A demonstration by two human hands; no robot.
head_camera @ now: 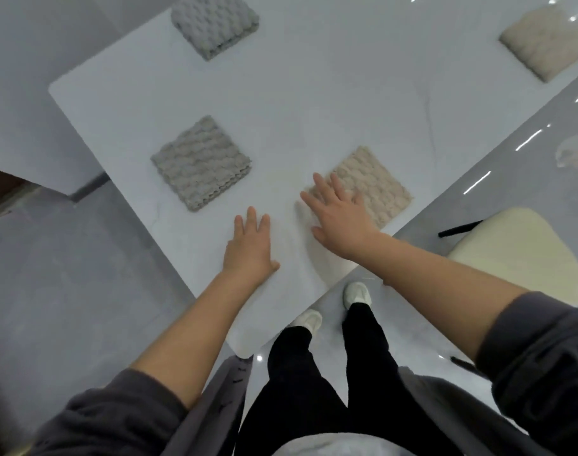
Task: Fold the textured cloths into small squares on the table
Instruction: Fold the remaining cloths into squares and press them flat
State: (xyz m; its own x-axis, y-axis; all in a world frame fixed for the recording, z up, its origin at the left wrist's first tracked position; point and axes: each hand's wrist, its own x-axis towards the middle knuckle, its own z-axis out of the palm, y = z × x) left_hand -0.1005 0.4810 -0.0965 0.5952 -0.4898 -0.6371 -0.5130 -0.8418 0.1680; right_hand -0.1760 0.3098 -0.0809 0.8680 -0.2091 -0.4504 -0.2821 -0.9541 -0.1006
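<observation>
A beige cloth (370, 185), folded square, lies under the right hand (338, 218), whose spread fingers press its near corner flat, probably to set the fold. Just left of those fingers, the left hand (250, 248) rests open and empty on the white table (297, 103). Beyond the fingertips sit 3 more folded squares: grey (200, 162), darker grey (215, 23), beige (550, 41). No containers are visible.

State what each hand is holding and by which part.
Nothing is held. The right hand lies flat, fingers spread, over the near corner of the beige folded cloth; the left hand rests open on the table.
</observation>
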